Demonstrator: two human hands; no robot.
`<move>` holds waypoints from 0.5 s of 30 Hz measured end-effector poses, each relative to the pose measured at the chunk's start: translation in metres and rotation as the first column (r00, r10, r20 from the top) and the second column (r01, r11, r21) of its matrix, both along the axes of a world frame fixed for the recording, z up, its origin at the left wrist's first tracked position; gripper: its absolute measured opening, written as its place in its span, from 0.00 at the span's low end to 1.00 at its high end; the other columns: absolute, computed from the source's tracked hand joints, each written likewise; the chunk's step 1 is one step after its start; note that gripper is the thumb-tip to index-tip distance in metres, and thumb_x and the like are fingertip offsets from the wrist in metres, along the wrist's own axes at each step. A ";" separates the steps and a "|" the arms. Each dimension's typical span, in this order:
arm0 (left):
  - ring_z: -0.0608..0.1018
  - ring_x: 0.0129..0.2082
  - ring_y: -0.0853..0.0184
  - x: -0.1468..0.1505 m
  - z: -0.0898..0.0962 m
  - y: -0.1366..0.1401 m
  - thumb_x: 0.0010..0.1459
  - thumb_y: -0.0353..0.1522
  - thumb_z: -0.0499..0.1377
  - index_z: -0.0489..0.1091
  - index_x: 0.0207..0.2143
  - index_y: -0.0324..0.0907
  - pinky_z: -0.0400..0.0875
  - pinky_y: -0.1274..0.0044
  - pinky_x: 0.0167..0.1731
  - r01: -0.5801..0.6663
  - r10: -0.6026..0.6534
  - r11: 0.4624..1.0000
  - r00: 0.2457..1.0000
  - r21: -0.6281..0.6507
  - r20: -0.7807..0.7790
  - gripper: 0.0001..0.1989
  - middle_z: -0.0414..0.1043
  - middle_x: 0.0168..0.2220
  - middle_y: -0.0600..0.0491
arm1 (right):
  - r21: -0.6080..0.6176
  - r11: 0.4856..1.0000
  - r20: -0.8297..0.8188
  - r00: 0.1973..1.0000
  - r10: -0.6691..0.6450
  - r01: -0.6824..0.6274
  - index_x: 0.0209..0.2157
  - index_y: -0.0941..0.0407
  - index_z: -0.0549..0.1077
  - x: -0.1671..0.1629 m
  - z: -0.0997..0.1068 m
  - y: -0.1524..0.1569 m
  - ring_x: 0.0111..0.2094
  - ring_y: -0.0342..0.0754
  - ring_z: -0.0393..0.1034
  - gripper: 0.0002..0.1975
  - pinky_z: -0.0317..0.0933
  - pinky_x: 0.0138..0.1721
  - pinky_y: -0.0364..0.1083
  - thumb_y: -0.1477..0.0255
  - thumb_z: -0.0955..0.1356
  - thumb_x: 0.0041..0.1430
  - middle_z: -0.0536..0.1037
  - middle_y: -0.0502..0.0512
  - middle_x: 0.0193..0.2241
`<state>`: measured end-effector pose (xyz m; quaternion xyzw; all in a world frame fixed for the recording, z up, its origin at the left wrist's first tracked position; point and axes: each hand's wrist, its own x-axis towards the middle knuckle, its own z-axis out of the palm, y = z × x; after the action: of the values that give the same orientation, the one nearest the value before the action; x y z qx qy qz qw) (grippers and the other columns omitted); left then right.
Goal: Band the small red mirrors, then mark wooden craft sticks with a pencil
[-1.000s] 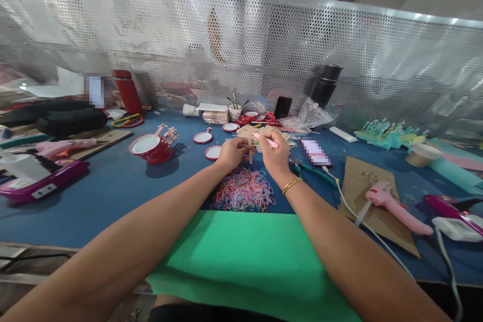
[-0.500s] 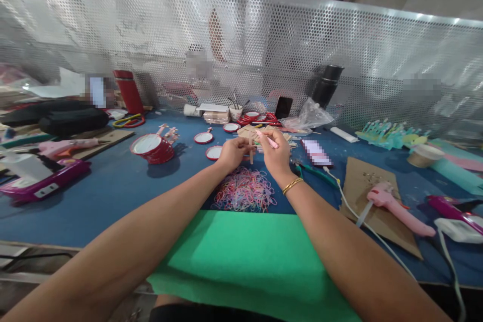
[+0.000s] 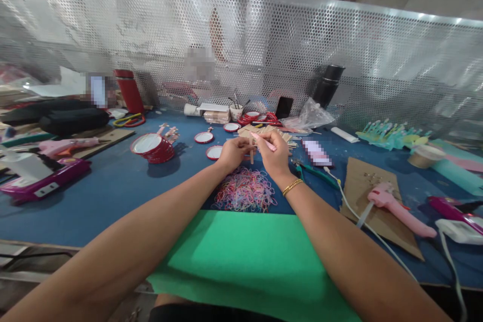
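Note:
My left hand (image 3: 234, 153) is closed on a thin wooden stick (image 3: 251, 155), which stands nearly upright between the fingertips. Close by on its right, my right hand (image 3: 274, 153) grips a slim pink pen-shaped tool (image 3: 269, 145). Its pale tip points at the upper part of the stick; whether they touch I cannot tell. Below both hands lies a heap of small multicoloured rubber bands (image 3: 245, 191) on the blue table. More flat wooden sticks (image 3: 260, 132) are spread behind the hands, partly hidden by them.
Red-rimmed round discs (image 3: 204, 137) lie left of the hands, with a stack of red-rimmed pieces (image 3: 154, 148) farther left. Green-handled pliers (image 3: 315, 173), a phone (image 3: 317, 152), a cable and a pink glue gun (image 3: 400, 209) on cardboard (image 3: 364, 181) sit to the right.
The pink tool has shifted slightly left and down toward the stick, and the right hand's fingers have curled in a little. The left hand stays nearly still.

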<state>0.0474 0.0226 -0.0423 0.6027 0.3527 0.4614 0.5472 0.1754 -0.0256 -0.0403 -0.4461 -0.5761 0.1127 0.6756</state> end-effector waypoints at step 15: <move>0.79 0.28 0.64 0.000 0.000 0.001 0.41 0.39 0.71 0.75 0.30 0.39 0.75 0.74 0.28 -0.009 0.009 1.000 1.000 -0.001 -0.020 0.16 0.77 0.29 0.51 | 0.043 0.999 0.065 0.997 -0.032 0.030 0.32 0.54 0.74 0.002 0.003 -0.002 0.34 0.48 0.72 0.07 0.63 0.39 0.47 0.68 0.66 0.60 0.77 0.51 0.30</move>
<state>0.0476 0.0232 -0.0420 0.6052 0.3613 0.4577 0.5419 0.1778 -0.0273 -0.0378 -0.4444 -0.5930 0.0756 0.6672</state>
